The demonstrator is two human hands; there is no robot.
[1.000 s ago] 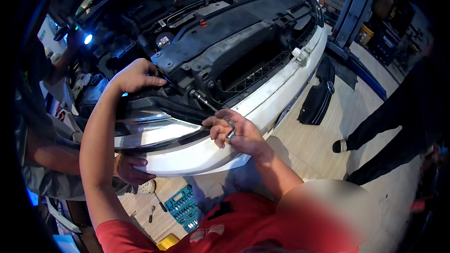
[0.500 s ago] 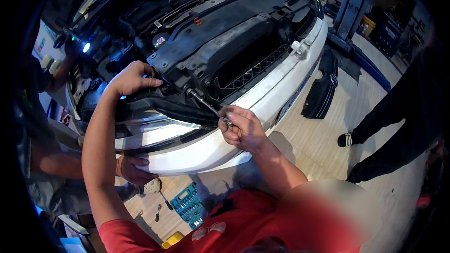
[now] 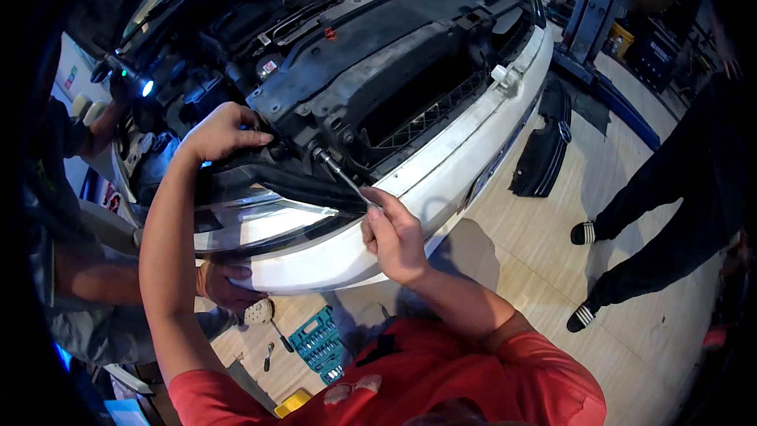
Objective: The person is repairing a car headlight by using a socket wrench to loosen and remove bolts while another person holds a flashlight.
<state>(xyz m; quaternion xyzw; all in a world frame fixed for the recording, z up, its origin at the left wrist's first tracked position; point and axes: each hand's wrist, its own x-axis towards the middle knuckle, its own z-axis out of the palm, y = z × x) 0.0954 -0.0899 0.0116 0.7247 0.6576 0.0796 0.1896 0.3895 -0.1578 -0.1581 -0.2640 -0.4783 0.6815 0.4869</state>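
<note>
My right hand (image 3: 397,238) is closed around the near end of a slim chrome socket wrench (image 3: 344,174). The far end of its shaft meets a fitting beside the headlight, at the front edge of the open engine bay. Behind the headlight (image 3: 264,213), my left hand (image 3: 225,134) rests at the bay's edge with its fingers bent down and its thumb toward the dark trim; what the fingertips grip is hidden. The white front bumper (image 3: 315,268) passes below both hands.
At left, another person's hand (image 3: 227,284) holds the bumper's underside, and a lit flashlight (image 3: 140,83) shines near the bay. A teal socket set (image 3: 317,345) and a ratchet (image 3: 269,356) lie on the floor. At right are a detached grille (image 3: 542,142), a lift post (image 3: 587,20) and a standing person's legs (image 3: 654,197).
My right hand has turned around the wrench's near end, and its forearm has swung lower. The left hand stays put. The standing person's second foot now shows at right.
</note>
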